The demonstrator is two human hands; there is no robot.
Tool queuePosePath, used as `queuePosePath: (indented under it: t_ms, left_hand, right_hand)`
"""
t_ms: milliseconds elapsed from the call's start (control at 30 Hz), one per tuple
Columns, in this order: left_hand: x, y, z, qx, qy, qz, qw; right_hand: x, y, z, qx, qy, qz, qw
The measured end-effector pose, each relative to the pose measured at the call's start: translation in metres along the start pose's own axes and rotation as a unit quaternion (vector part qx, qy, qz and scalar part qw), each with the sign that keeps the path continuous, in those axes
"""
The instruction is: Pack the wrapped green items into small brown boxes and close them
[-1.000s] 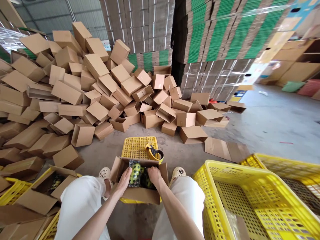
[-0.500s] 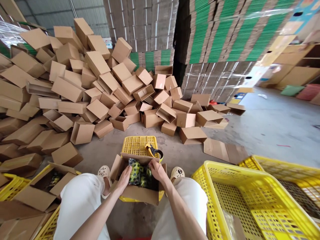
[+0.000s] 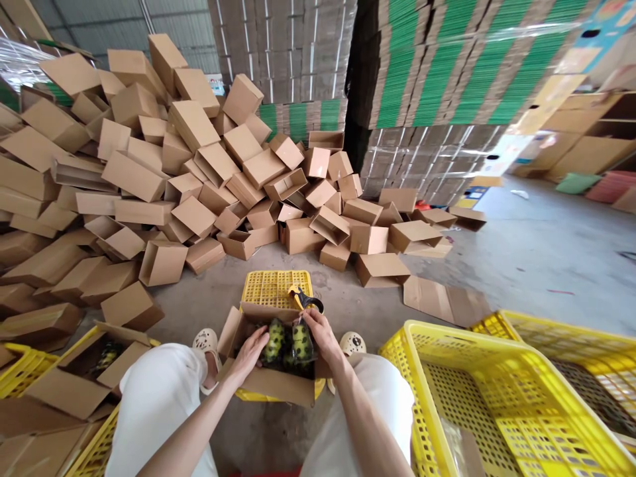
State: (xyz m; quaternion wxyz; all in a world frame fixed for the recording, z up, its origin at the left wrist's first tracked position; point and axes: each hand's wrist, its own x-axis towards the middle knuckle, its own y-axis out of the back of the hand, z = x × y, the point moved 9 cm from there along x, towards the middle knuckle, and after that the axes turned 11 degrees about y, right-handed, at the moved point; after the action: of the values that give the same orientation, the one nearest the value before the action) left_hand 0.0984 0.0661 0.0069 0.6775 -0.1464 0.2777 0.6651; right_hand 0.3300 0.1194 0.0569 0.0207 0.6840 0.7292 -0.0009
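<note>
An open cardboard box (image 3: 278, 385) stands between my knees on an upturned yellow crate (image 3: 271, 288). Inside lie several green packets with dark spots in clear plastic; what they contain I cannot make out. My right hand (image 3: 320, 333) pinches the top of one spotted packet (image 3: 301, 341) and holds it upright at the box's right side. Against the left side of another spotted packet (image 3: 274, 341), my left hand (image 3: 251, 351) rests with its fingers stretched out. Behind the box, a yellow and black tape dispenser (image 3: 304, 299) lies on the crate.
A big heap of small open cartons (image 3: 193, 165) fills the floor ahead and to the left. Large yellow crates (image 3: 412, 371) stand at my right. By my left knee is another open box (image 3: 74, 391). Tall stacks of flattened cardboard (image 3: 427, 73) rise behind the heap.
My right hand has lifted a spotted packet upright and drawn slightly to the right. The packet by my left hand has shifted right, and that hand has followed it a little.
</note>
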Motion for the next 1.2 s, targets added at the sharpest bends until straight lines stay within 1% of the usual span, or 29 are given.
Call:
queuePosePath:
  t_ms: [67,167,200,267,300,367,433,467,500,533,567,700,800,867,900,933,967,1000,1067,1100,1133,1167,1200]
  left_hand:
    - [0.003,-0.003,-0.005,-0.010,0.008,-0.026,1.000]
    - [0.010,-0.003,-0.010,-0.037,0.001,-0.030,0.999]
    - [0.013,-0.002,-0.012,-0.046,-0.004,-0.022,0.999]
    - [0.020,0.002,-0.017,-0.063,-0.011,-0.001,0.998]
    - [0.023,0.003,-0.020,-0.068,-0.013,0.011,0.998]
    - [0.028,0.005,-0.026,-0.064,-0.015,0.028,0.997]
    - [0.033,0.005,-0.028,-0.032,-0.024,0.033,0.999]
    - [0.035,0.005,-0.028,0.000,-0.031,0.035,0.999]
    - [0.036,0.005,-0.026,0.039,-0.041,0.039,0.998]
    - [0.036,0.004,-0.023,0.085,-0.056,0.046,0.994]
    - [0.036,0.003,-0.020,0.133,-0.072,0.054,0.987]
    - [0.031,-0.008,-0.012,0.289,-0.121,0.064,0.948]
    - [0.021,-0.015,-0.010,0.364,-0.135,0.083,0.918]
    - [0.012,-0.019,-0.004,0.402,-0.154,0.099,0.897]
    - [0.008,-0.024,0.000,0.416,-0.168,0.096,0.889]
    - [0.005,-0.030,0.003,0.427,-0.182,0.080,0.882]
    - [0.004,-0.038,0.005,0.434,-0.194,0.052,0.878]
    - [0.005,-0.048,0.006,0.437,-0.200,0.014,0.877]
    - [0.013,-0.066,0.003,0.437,-0.189,-0.061,0.877]
    - [0.019,-0.075,0.000,0.435,-0.177,-0.087,0.879]
    - [0.027,-0.081,-0.001,0.433,-0.166,-0.102,0.880]
    - [0.035,-0.087,-0.003,0.432,-0.157,-0.110,0.881]
    - [0.043,-0.093,-0.004,0.428,-0.151,-0.114,0.884]
  right_hand:
    - [0.004,0.002,-0.003,-0.002,0.022,0.003,1.000]
    - [0.007,0.005,-0.010,-0.097,0.065,-0.001,0.993]
    - [0.007,0.002,-0.011,-0.139,0.081,-0.016,0.987]
    - [0.003,-0.013,-0.012,-0.227,0.123,-0.079,0.963]
    - [-0.002,-0.023,-0.010,-0.277,0.149,-0.121,0.942]
    - [-0.012,-0.045,0.001,-0.387,0.183,-0.207,0.879]
    - [-0.021,-0.059,0.020,-0.488,0.177,-0.272,0.810]
    - [-0.022,-0.062,0.028,-0.519,0.163,-0.288,0.788]
    - [-0.022,-0.064,0.033,-0.534,0.149,-0.292,0.779]
    - [-0.020,-0.064,0.036,-0.537,0.137,-0.288,0.781]
    - [-0.018,-0.063,0.036,-0.532,0.128,-0.277,0.790]
    - [-0.005,-0.055,0.026,-0.500,0.115,-0.213,0.832]
    - [0.003,-0.043,0.019,-0.452,0.107,-0.167,0.870]
    - [0.007,-0.032,0.015,-0.407,0.103,-0.137,0.897]
    - [0.009,-0.026,0.013,-0.386,0.102,-0.121,0.909]
    - [0.010,-0.020,0.011,-0.371,0.102,-0.105,0.917]
    - [0.011,-0.014,0.009,-0.349,0.100,-0.086,0.928]
    - [0.012,-0.007,0.009,-0.305,0.090,-0.060,0.946]
    - [0.011,0.006,0.013,-0.169,0.050,-0.003,0.984]
    - [0.010,0.010,0.017,-0.096,0.026,0.022,0.995]
    - [0.009,0.013,0.022,-0.035,0.005,0.042,0.998]
    - [0.008,0.014,0.025,0.003,-0.011,0.054,0.998]
    - [0.007,0.014,0.027,0.015,-0.019,0.059,0.998]
